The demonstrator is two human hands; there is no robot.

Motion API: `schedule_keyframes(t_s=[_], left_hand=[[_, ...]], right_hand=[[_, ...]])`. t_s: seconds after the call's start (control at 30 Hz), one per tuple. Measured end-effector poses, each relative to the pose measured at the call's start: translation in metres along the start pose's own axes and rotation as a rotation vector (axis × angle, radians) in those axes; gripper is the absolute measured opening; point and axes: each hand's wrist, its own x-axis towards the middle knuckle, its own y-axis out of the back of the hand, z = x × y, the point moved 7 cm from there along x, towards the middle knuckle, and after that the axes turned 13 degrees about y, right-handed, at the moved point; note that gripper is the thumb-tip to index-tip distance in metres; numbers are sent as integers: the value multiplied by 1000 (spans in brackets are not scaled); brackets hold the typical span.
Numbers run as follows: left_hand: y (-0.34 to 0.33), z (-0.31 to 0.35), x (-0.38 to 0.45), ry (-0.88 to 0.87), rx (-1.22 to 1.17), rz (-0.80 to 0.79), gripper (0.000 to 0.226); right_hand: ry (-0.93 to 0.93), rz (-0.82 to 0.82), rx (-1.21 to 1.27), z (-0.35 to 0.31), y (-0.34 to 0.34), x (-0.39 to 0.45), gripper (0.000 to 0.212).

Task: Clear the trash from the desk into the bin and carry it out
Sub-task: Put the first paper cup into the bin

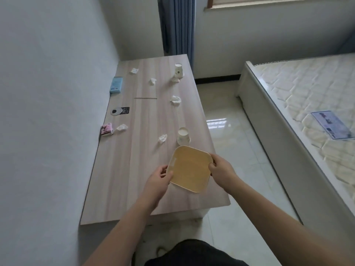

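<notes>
Both hands, the left hand (160,176) and right hand (221,170), had their fingers closed on the rim of the empty yellow bin (190,169). The paper cups (183,134) and crumpled tissues (175,100) lay on the desk (134,169), so almost all the work was left.

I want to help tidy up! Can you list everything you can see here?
bin: 1, tan, square, held over the desk's near end
desk: 1, light wood, along the left wall
paper cups: 2, white, along the desk's right side, one near, one far
crumpled tissues: about 6, white, scattered over the desk
tissue packs: 2, one blue far left, one pink nearer left
bed mattress: 1, cream, right
curtain: 1, blue, far corner
left hand: grips the bin's left edge
right hand: grips the bin's right edge
</notes>
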Motion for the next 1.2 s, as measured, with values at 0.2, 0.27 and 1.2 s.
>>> schedule_keyframes(t_s=[0.2,0.27,1.2], left_hand=[[-94,24,-17,-22,125,-89,29],[-121,29,-22,-26,187,-114,29],[-176,84,26,171,-188,-262,26]], right_hand=[[-25,76,66,53,87,-35,43],[-31,91,85,69,111,-45,41],[-143,125,743,85,177,13,36]])
